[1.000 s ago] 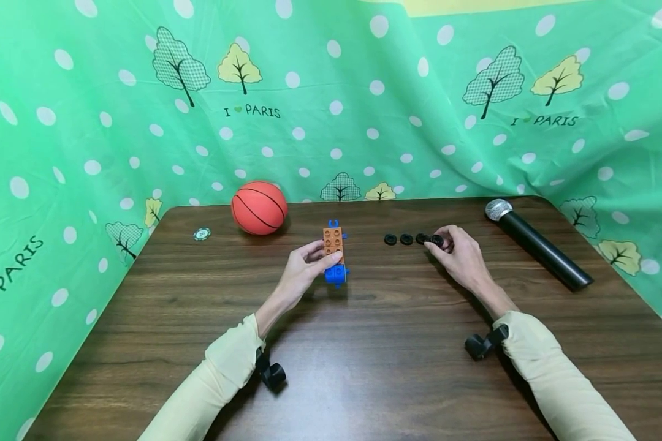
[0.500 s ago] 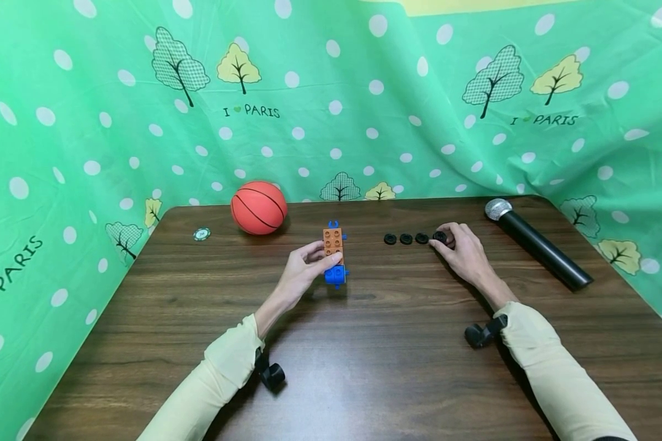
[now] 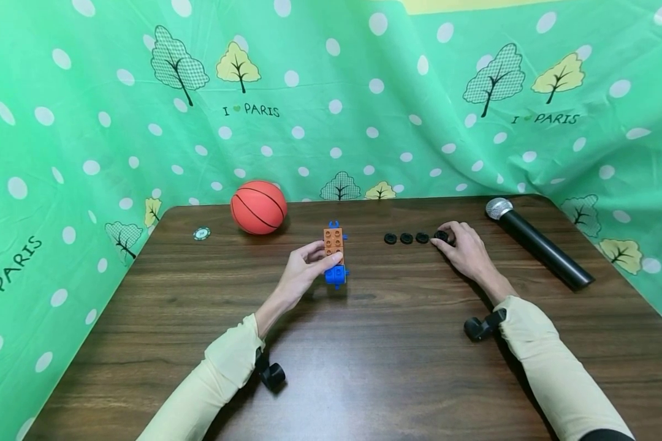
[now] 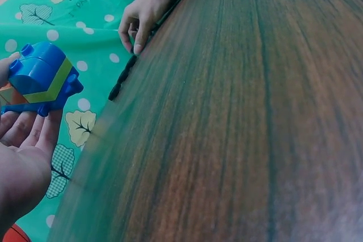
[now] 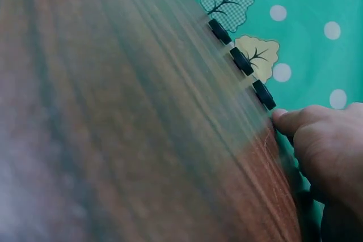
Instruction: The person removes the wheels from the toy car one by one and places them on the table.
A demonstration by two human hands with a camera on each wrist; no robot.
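My left hand grips a toy car body made of studded orange and blue blocks, thumb on top and fingers along the far side. Small blue pegs stick out of its side and ends. In the left wrist view, the blue end of the car body bears a yellow stripe, while the orange part is mostly hidden. On the table to the right, my right hand pinches a black toy wheel between thumb and fingers. Left of it, several matching wheels lie flat in a row, including this wheel.
A red toy basketball stands at the back left, with a poker chip beside it. A black microphone lies at the right, beyond my right hand. Green patterned cloth hangs behind the brown wooden table.
The right hand has slid slightly right with its wheel, leaving a gap to the neighbouring wheel that it overlapped before. My left hand and the car body have stayed in place.
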